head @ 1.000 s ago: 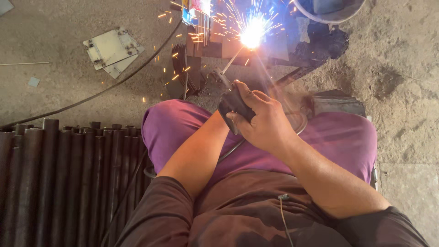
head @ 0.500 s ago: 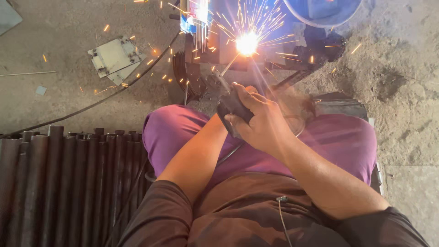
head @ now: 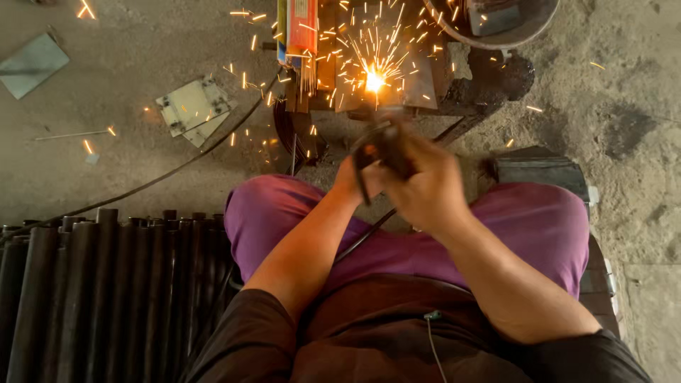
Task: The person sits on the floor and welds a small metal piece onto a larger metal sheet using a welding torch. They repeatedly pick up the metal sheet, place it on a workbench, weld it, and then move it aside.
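holder (head: 379,152) clasped by both hands, R hand (head: 425,188) over L hand (head: 352,177) | rod axis pointed up-frame from holder | arc (head: 374,80) just beyond holder | pipes (head: 92,284) well left of holder

1. The right hand (head: 425,188) is blurring, so its fingers cannot be told apart.
2. The left hand (head: 355,181) is hiding mostly behind the right hand and the dark electrode holder (head: 379,152).
3. Glare at the weld spot (head: 374,81) is washing out the joint.
4. The top edge is cutting off the round tub (head: 496,28) and the electrode packet (head: 301,25).
5. The left and bottom edges are cropping the dark pipes (head: 92,298).
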